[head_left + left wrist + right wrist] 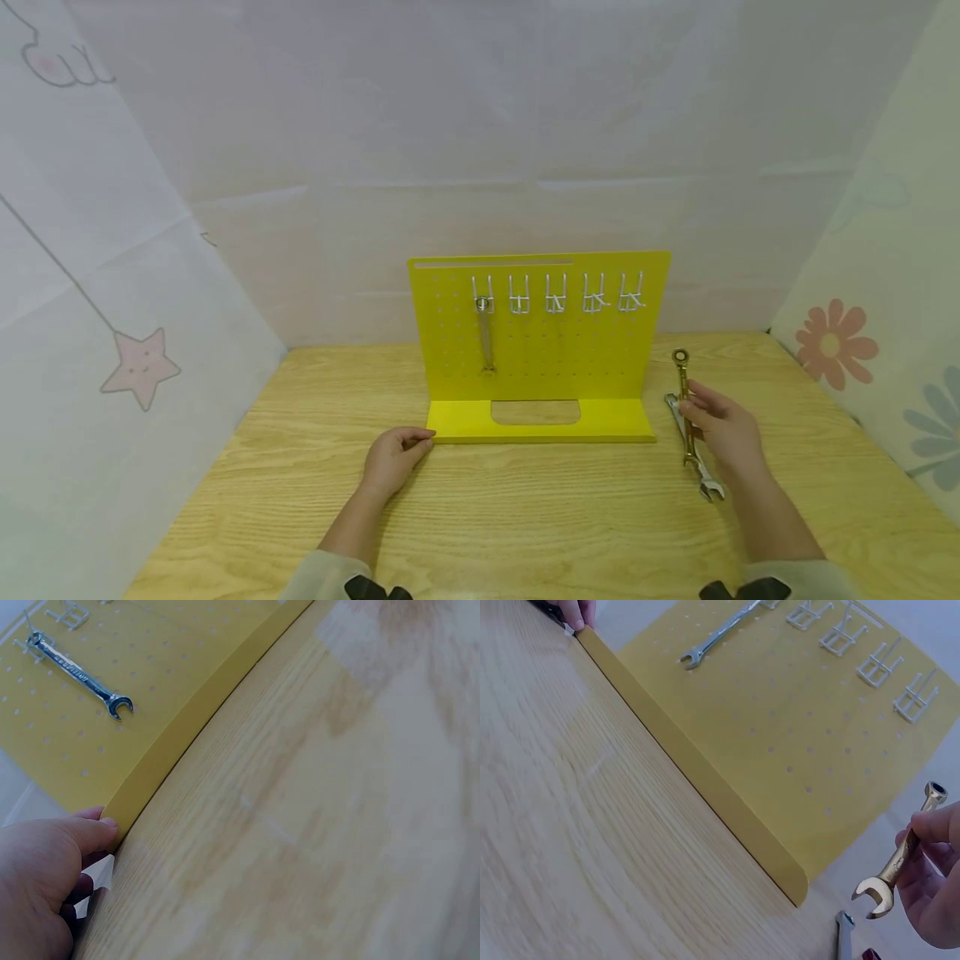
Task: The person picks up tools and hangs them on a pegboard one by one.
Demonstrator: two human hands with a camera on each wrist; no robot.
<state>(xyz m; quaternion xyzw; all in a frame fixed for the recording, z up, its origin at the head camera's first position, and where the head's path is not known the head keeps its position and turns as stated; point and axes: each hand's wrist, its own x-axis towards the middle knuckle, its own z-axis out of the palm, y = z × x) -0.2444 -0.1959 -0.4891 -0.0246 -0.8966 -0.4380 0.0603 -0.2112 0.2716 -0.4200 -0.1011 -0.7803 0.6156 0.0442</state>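
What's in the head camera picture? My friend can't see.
A person's right hand holds a gold metal wrench near a silver metal wrench on a pale wooden table. The left hand grips a yellow rectangular pegboard by one front corner; another silver wrench hangs from its leftmost white wire hook.

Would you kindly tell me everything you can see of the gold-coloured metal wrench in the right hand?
The shiny gold-coloured metal wrench has a closed ring at one end and an open fork at the other; markings on its straight shank are too blurred to read. The bare right hand pinches it by the shank, ring end uppermost in the head and right wrist views, beside the right end of the yellow perforated board. It does not touch the board.
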